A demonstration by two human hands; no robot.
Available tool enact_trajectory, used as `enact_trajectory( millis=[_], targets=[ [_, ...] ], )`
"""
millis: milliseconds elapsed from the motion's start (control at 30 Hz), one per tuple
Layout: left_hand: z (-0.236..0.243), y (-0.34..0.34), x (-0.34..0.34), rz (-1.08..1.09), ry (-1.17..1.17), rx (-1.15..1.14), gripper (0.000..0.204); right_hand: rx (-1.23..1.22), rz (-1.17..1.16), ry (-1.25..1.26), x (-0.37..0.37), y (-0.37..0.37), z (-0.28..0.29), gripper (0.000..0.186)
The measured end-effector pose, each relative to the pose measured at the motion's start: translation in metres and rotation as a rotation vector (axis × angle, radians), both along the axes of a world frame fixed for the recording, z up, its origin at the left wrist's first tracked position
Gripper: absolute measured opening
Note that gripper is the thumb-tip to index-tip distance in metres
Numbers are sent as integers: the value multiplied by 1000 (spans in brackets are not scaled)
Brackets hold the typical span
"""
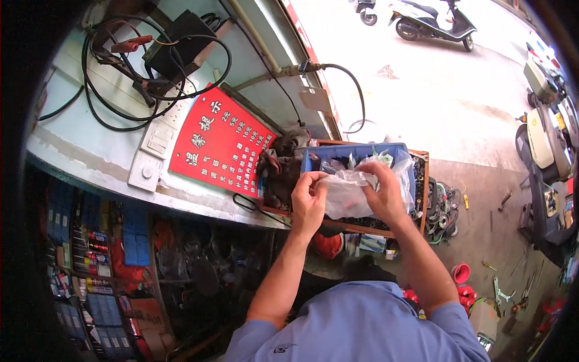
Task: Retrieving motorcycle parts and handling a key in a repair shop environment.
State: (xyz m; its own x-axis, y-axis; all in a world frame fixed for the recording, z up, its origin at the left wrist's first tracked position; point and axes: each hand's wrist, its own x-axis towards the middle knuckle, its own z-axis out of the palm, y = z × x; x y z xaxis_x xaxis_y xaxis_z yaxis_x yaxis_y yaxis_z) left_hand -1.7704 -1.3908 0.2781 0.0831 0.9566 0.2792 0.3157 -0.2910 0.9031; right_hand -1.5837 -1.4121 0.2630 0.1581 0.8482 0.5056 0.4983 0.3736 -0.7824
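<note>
A crumpled clear plastic bag (pixel 348 196) hangs between my two hands, above a blue bin (pixel 377 149). My left hand (pixel 310 199) pinches the bag's left edge between thumb and fingers. On its other side, my right hand (pixel 386 192) grips the upper right part, with the fingers curled over it. What lies inside the bag, if anything, I cannot make out. More clear plastic and small parts show in the blue bin behind the bag. The bin sits in a brown wooden frame (pixel 427 187).
A red sign (pixel 220 142) is on the pale wall to the left, beside sockets and coiled black cables (pixel 129 114). Stocked shelves (pixel 105 271) stand below. Loose tools (pixel 500 292) and a red cup (pixel 461 273) are on the floor at right. Scooters (pixel 434 21) stand outside.
</note>
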Motion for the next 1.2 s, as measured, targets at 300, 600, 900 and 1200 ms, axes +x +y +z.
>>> enact_trajectory(
  millis=[300,600,900,1200],
  targets=[
    [-9,9,-12,220,-180,-27,19,-289,43,918,18,27,-27,15],
    [3,9,-6,160,-304,-90,22,306,-197,385,14,20,37,19],
    [26,10,14,46,-375,-147,23,-67,332,283,-16,18,43,21],
    [34,18,14,-55,-462,-173,28,-20,293,-7,-22,23,60,27]
  ],
)
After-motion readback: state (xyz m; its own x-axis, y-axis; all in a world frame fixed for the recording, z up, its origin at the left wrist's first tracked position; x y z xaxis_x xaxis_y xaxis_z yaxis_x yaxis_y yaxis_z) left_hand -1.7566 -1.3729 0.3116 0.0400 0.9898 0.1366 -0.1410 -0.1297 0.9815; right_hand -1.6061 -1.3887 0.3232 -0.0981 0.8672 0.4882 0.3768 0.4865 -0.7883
